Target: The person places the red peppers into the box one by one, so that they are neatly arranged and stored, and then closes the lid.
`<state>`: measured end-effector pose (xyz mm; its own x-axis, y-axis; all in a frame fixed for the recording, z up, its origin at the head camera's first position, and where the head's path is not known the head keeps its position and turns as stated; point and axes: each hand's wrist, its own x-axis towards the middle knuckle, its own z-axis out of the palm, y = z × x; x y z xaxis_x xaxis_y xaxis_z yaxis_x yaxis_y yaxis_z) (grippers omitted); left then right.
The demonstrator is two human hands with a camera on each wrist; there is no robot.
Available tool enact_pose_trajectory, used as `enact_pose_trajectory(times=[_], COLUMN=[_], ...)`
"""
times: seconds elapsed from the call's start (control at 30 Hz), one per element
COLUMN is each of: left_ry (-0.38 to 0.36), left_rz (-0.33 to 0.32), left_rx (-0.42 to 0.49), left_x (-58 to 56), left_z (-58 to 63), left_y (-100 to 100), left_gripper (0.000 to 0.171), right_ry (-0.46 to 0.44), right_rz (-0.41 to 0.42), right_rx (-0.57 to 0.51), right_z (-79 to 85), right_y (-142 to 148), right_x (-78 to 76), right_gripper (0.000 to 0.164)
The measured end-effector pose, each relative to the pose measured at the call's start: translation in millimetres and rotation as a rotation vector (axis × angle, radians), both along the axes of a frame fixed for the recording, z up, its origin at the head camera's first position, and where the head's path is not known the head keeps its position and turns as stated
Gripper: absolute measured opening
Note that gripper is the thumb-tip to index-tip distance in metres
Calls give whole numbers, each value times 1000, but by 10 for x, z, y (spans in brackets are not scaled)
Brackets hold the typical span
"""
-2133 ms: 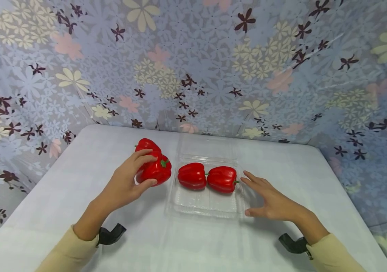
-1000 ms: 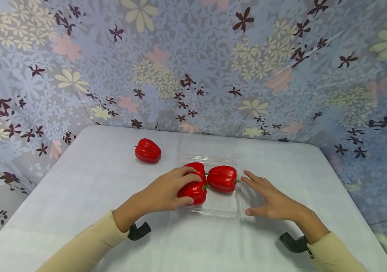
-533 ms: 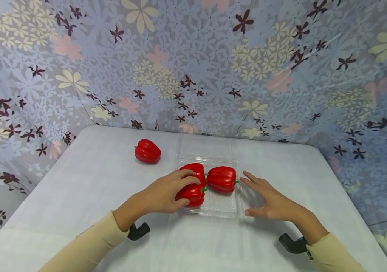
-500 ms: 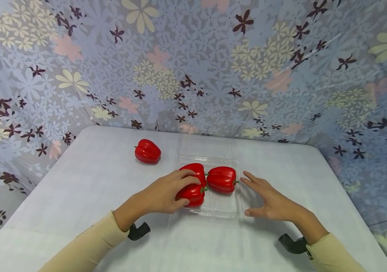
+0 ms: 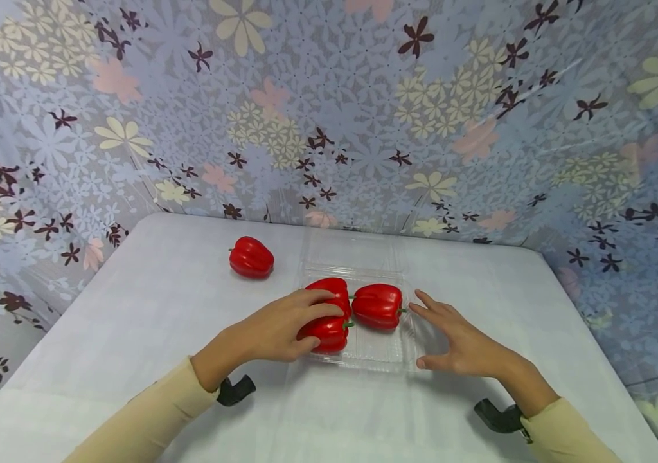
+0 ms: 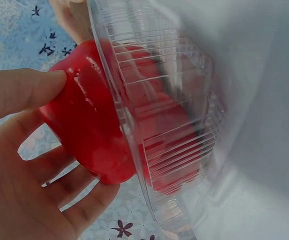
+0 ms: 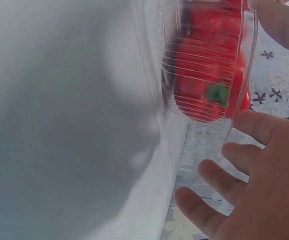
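My left hand (image 5: 283, 328) grips a red bell pepper (image 5: 329, 335) over the front left part of a clear plastic clamshell container (image 5: 375, 352). In the left wrist view, thumb and fingers lie around this pepper (image 6: 87, 112), which stands partly above the container's rim. Behind it, partly hidden by my fingers, sits a second red pepper (image 5: 329, 285). A third pepper (image 5: 378, 307) lies in the back right, its green stem to the right. My right hand (image 5: 464, 341) holds nothing; its spread fingers are by the container's right wall, and contact is hard to tell.
One more red bell pepper (image 5: 251, 258) lies on the white-covered table (image 5: 190, 276), behind and left of the container. The container's transparent lid (image 5: 352, 249) is folded back toward the flowered cloth backdrop (image 5: 329, 116).
My left hand has carried its bell pepper rightward from the table's left side into the container's front left. Over the last half second it hardly moves. The right hand has stayed put.
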<state>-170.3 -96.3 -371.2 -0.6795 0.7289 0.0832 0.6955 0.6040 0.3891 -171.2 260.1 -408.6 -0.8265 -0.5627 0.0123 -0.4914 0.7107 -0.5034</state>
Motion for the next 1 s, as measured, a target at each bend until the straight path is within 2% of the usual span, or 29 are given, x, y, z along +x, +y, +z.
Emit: enact_pose_trajectory(times=[0.13,0.53,1.0], left_ry=[17,1,45], left_rz=[-11,-15,-24], left_rx=[-8,-44,-77], left_x=[-2,-8,9], left_z=[4,-31,-51], left_y=[2,-5,-4], left_gripper=[54,55,57], right_ry=[11,-1,9], right_rz=[14,7,14], right_rx=[1,11,10], right_z=[-2,13,17], right_y=[3,-13,-17], right_x=[-8,-21,-27], right_gripper=[91,91,89])
